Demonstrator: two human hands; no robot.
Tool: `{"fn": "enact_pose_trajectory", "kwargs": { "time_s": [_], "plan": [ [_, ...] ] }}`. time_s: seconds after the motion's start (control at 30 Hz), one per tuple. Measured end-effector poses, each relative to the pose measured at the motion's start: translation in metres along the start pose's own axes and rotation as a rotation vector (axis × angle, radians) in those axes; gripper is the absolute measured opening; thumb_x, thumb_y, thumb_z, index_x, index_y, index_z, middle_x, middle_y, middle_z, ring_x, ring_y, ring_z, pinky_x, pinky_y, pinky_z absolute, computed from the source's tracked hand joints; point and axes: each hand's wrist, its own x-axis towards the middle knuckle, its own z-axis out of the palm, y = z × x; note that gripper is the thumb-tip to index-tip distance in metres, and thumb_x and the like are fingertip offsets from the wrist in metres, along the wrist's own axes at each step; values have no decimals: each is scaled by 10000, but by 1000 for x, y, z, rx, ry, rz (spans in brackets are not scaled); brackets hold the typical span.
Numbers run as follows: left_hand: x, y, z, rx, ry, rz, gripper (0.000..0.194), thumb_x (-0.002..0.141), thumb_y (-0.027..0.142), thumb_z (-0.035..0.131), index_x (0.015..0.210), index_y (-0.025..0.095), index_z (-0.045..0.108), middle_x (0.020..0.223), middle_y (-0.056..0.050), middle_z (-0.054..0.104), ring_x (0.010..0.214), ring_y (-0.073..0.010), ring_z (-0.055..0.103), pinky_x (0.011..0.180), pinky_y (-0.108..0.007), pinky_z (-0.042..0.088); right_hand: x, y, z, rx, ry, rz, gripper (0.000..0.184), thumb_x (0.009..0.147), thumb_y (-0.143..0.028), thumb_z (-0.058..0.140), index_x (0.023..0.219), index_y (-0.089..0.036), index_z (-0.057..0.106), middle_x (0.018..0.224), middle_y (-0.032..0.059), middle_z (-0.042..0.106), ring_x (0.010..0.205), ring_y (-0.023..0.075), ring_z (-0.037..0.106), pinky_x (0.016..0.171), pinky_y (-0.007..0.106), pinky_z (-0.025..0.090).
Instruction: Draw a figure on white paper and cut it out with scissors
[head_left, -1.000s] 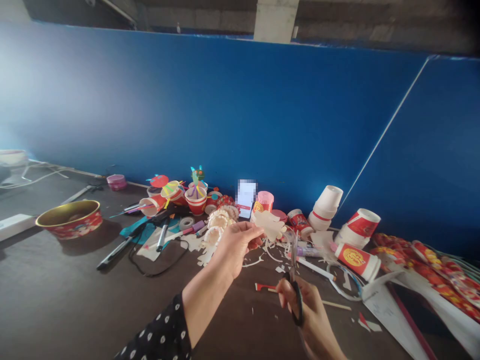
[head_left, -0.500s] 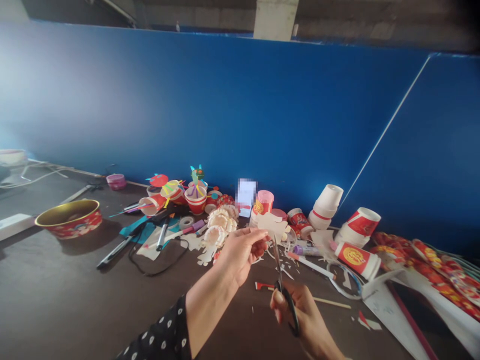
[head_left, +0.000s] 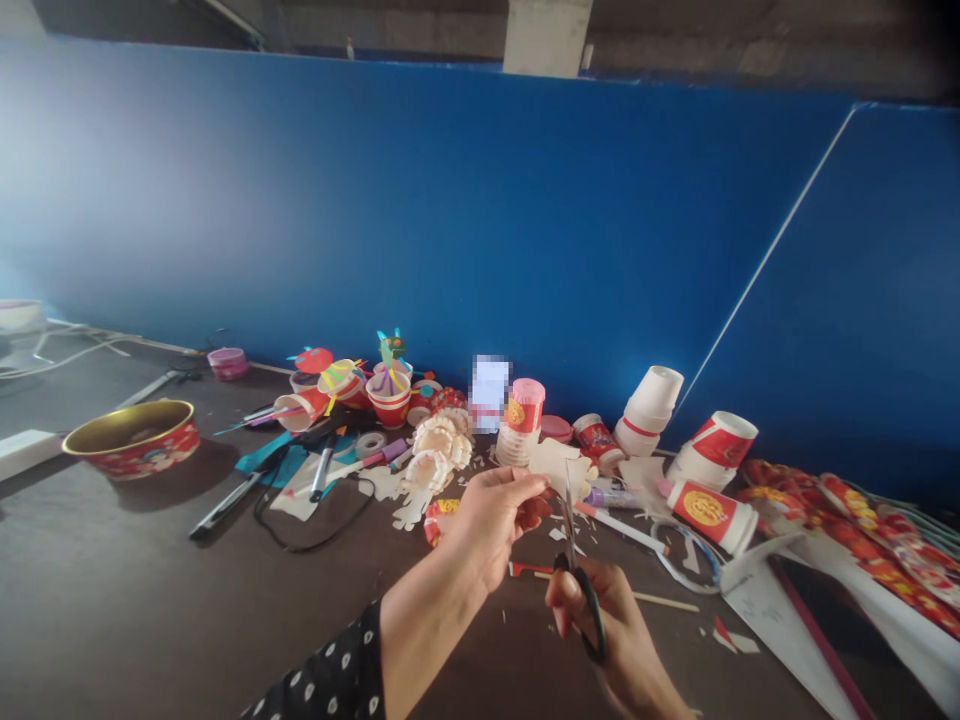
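Between thumb and fingers, my left hand [head_left: 501, 515] pinches a white paper cutout [head_left: 556, 462] with a wavy edge. My right hand [head_left: 604, 610] is closed around the black handles of a pair of scissors [head_left: 571, 530]. The blades point up and away, and their tips meet the lower right side of the paper. Whether the blades are parted is hard to make out. Below the paper, small white scraps [head_left: 577, 525] lie on the dark table. A red and yellow piece [head_left: 441, 520] lies beside my left wrist, partly hidden by it.
A stack of paper cups [head_left: 523, 425] and a propped phone [head_left: 491, 392] stand behind my hands. White scalloped pieces [head_left: 436, 450], pens [head_left: 322, 472] and a gold-rimmed bowl [head_left: 135, 445] lie left. More cups [head_left: 709, 512] and a dark tablet-like device [head_left: 847, 630] are on the right.
Both hands, the paper and the scissors have shifted slightly right. The cup stack behind the paper shows more fully, and the red and yellow piece by my left wrist is more exposed.
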Motion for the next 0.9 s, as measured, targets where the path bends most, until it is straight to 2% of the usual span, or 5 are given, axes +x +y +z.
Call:
{"fn": "enact_pose_trajectory", "kwargs": {
  "time_s": [0.3, 0.47, 0.9],
  "plan": [
    [-3, -2, 3, 14, 21, 5, 105, 548, 200, 682, 561, 125, 609, 607, -22, 588, 509, -63, 470, 534, -208, 341, 0, -4, 0, -50, 19, 0, 440, 727, -567, 498, 580, -154, 534, 499, -9, 458, 476, 109, 368, 450, 229, 259],
    [-4, -4, 4, 12, 14, 5, 119, 543, 212, 682, 554, 122, 604, 567, -16, 574, 497, -67, 471, 520, -204, 335, -1, -2, -1, -71, 37, -28, 439, 734, -566, 488, 571, -160, 524, 504, -8, 442, 501, 120, 378, 468, 233, 268],
    [-7, -6, 6, 2, -1, 26, 140, 541, 216, 678, 517, 139, 564, 523, -7, 552, 498, -77, 470, 520, -216, 321, -3, 1, -1, 28, 41, -70, 422, 750, -544, 485, 578, -160, 516, 484, -15, 426, 469, 111, 357, 449, 239, 256]
  ]
}}
